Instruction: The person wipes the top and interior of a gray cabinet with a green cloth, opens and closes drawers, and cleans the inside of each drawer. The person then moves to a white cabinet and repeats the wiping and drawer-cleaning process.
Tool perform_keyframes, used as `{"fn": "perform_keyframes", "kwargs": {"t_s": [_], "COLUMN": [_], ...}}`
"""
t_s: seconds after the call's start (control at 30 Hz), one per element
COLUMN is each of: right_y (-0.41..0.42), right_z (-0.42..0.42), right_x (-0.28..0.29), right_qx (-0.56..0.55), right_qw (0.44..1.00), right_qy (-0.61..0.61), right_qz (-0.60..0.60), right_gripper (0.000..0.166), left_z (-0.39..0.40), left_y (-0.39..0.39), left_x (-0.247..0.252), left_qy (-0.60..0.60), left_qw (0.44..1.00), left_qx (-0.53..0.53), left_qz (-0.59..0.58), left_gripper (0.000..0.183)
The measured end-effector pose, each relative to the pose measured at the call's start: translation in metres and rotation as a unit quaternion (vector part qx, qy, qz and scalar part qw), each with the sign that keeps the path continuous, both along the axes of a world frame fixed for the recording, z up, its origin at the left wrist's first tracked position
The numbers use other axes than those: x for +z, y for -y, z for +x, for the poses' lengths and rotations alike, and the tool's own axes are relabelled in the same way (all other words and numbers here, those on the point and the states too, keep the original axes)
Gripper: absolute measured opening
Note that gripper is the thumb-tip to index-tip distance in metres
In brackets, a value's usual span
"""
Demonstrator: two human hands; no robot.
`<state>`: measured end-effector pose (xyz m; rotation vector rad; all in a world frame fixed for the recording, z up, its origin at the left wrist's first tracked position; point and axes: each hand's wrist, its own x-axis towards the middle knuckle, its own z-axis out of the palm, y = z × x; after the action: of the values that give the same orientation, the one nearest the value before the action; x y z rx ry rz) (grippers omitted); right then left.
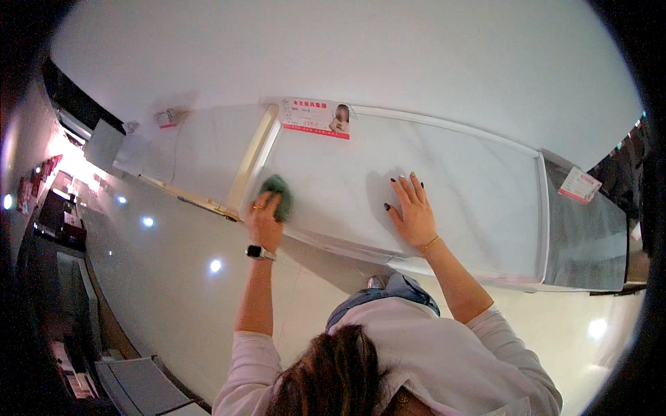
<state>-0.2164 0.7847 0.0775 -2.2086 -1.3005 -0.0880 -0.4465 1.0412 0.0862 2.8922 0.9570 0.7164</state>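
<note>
My left hand [265, 221] presses a green cloth [280, 197] onto the white, marble-patterned cabinet top [333, 192], close to its left front corner. The cloth is bunched and blurred, partly covered by my fingers. Farther right, my right hand [413, 213] rests on the same top with its fingers spread and nothing in them. A printed card [316, 118] with red writing and a picture of a person lies at the back edge, between and beyond my hands.
Left of this top stands another pale top with gold trim [253, 161], bearing a small card [167, 118]. A grey-topped cabinet [583, 239] adjoins on the right, with a card [579, 184]. The white wall [343, 52] rises behind; a glossy tiled floor [182, 291] lies below.
</note>
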Motion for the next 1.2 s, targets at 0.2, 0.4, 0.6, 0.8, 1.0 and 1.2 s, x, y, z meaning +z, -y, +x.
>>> {"fn": "perform_keyframes", "kwargs": {"t_s": [0.2,0.4,0.6,0.8,1.0,1.2], "right_y": [0.000,0.000,0.000,-0.016,-0.064,-0.124], "right_z": [0.001,0.000,-0.003,-0.015,-0.044,-0.101], "right_x": [0.000,0.000,0.006,0.010,0.010,0.002], "right_qx": [0.035,0.068,0.150,0.180,0.177,0.133], "right_qw": [0.999,0.997,0.989,0.980,0.976,0.972], "right_qy": [-0.006,-0.025,-0.009,-0.085,-0.104,-0.167], "right_qz": [0.000,0.010,-0.002,0.017,0.068,0.098], "right_gripper": [0.054,0.053,0.052,0.051,0.053,0.054], "left_z": [-0.013,0.005,0.038,0.020,-0.030,-0.048], "left_y": [-0.015,0.054,0.138,0.131,0.027,-0.046], "left_x": [-0.011,-0.009,0.012,0.027,0.040,0.018], "left_qy": [0.003,0.031,0.014,0.082,0.175,-0.007], "left_qw": [0.989,0.995,0.998,0.973,0.979,0.998], "left_qx": [0.136,0.095,0.038,-0.055,0.083,0.020], "left_qz": [0.062,0.028,-0.048,-0.208,-0.066,-0.061], "left_gripper": [0.050,0.044,0.045,0.040,0.046,0.061]}}
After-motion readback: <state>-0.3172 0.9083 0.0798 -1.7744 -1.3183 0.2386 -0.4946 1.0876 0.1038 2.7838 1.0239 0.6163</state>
